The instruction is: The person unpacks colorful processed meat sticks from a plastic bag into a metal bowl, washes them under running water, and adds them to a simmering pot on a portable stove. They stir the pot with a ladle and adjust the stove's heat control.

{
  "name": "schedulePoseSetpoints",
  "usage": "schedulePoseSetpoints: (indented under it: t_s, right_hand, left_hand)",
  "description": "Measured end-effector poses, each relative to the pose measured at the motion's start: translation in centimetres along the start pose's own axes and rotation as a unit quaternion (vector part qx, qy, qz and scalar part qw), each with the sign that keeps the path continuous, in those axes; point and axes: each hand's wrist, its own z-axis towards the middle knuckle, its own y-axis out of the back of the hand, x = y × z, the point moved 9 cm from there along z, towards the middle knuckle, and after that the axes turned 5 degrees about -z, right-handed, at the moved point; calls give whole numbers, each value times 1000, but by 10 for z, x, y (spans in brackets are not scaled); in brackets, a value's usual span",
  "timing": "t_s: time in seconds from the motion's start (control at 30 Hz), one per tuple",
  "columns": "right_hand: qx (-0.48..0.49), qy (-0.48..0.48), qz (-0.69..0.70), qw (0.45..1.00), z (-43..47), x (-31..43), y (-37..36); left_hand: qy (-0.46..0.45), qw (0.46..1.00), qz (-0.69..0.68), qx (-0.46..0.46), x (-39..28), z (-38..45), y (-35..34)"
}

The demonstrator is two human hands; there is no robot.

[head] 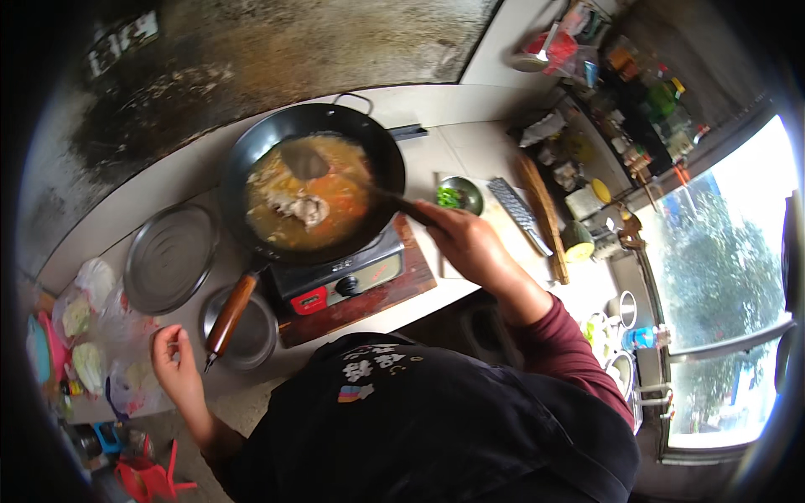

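My right hand point(462, 236) grips the handle of a wok spatula point(307, 161), whose dark blade is in the broth. The broth point(339, 214) is orange-brown, with a pale clump of meat-like food point(307, 209) in it. It fills the middle of a black wok point(390, 154) on a portable gas stove point(346, 283). My left hand point(173, 358) hangs beside the wok's wooden handle point(233, 314), not touching it. Its fingers are loosely curled, with a gap to the thumb, and nothing shows in them.
Left of the wok are a round metal lid point(170, 258), a metal pan point(255, 339) and plastic bags of vegetables point(88, 364). A bowl with chopped greens point(462, 193), a patterned knife-like object point(519, 214) and a cut green gourd point(578, 242) lie to the right. The stove rests on a wooden board point(412, 276).
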Motion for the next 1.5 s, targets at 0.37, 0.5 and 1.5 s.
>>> schedulePoseSetpoints:
  t_s: [0.37, 0.5, 1.5]
  right_hand:
    - [-79, -40, 1, 996, 20, -46, -11]
    - [-40, -85, 76, 993, 28, -60, -36]
    - [78, -268, 574, 770, 32, -81, -111]
  left_hand:
    - [-25, 999, -27, -30, -43, 1, 3]
    - [-34, 998, -50, -26, -67, 4, -3]
    - [-21, 999, -30, -24, -60, -3, 0]
